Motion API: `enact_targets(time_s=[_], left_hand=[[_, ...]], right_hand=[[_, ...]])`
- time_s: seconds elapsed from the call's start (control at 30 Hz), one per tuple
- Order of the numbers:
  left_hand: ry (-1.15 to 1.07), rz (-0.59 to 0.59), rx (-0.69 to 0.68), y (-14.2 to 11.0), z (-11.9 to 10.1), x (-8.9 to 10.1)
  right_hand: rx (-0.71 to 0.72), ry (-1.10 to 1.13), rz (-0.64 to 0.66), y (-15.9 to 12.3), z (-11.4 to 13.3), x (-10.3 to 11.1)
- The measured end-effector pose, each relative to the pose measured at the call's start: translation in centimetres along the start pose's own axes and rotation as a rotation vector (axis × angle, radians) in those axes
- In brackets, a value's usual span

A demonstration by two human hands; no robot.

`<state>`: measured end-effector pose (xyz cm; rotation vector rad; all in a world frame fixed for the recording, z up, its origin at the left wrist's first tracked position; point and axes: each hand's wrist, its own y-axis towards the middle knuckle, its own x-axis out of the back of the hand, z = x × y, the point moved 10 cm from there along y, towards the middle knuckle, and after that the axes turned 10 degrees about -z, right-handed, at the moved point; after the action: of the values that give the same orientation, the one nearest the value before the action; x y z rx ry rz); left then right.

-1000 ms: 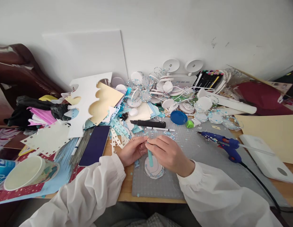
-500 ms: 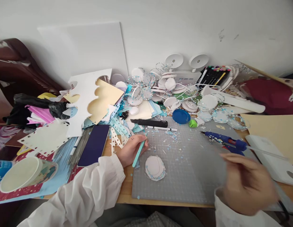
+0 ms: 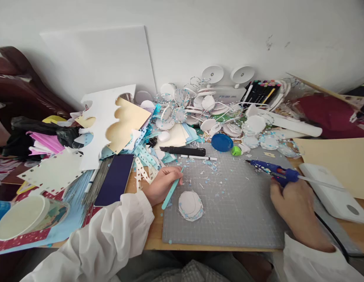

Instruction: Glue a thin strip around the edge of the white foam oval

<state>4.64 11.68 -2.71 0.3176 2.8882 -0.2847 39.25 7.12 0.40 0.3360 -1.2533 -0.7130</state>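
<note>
My left hand (image 3: 164,184) rests at the mat's left edge, fingers closed around slim turquoise tweezers (image 3: 171,194) that slant down toward me. Just right of it, a white paper disc (image 3: 191,205) with light blue bits around its rim lies flat on the grey cutting mat (image 3: 229,223). On the right side, my right hand (image 3: 295,207) is wrapped about the handle of a blue hot glue gun (image 3: 276,171). Its nozzle points left, and a clear glue stick (image 3: 319,183) sticks out of its back. My right fingertips are partly hidden.
Behind the mat's middle lie a black craft knife (image 3: 183,151), a white pen (image 3: 199,158), a blue lid (image 3: 222,142) and a pile of decorated discs (image 3: 182,113). A dark blue phone (image 3: 114,180) and a paper cup (image 3: 26,215) are left; a white device (image 3: 331,192) is right.
My right hand has moved up to the glue gun and closed on its handle. My left hand keeps the tweezers in place. The view has shifted slightly.
</note>
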Motion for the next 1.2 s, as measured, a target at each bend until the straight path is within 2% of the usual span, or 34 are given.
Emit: enact_targets(time_s=[0.07, 0.13, 0.2, 0.27, 0.33, 0.43, 0.53, 0.73, 1.2], left_hand=[[0.013, 0.004, -0.003, 0.0, 0.0, 0.0], [0.020, 0.006, -0.010, 0.0, -0.1, -0.1], [0.028, 0.010, -0.020, 0.0, -0.2, -0.2], [0.038, 0.021, -0.028, -0.1, -0.3, -0.4], [0.058, 0.049, -0.046, -0.2, -0.5, -0.7], [0.107, 0.109, -0.086, -0.4, -0.7, -1.1], [0.143, 0.161, -0.109, -0.5, -0.6, -1.3], [0.153, 0.221, -0.107, -0.7, -0.4, -1.6], [0.158, 0.230, -0.100, -0.7, -0.6, -1.9]], right_hand=[[0.003, -0.204, 0.041, 0.6, 0.8, -0.1], [-0.099, -0.172, 0.041, 1.4, 1.5, 0.8], [-0.268, -0.106, 0.052, 2.0, 1.9, 1.5], [-0.365, -0.035, 0.041, 2.4, 3.3, 2.1], [-0.355, 0.113, 0.023, 2.8, 6.0, 2.0], [-0.273, 0.401, 0.102, 2.4, 10.4, 0.2], [-0.203, 0.542, 0.174, 1.1, 12.8, -1.8], [-0.066, 0.504, 0.200, -0.8, 13.0, -3.4], [-0.021, 0.481, 0.186, -0.9, 13.2, -3.1]])
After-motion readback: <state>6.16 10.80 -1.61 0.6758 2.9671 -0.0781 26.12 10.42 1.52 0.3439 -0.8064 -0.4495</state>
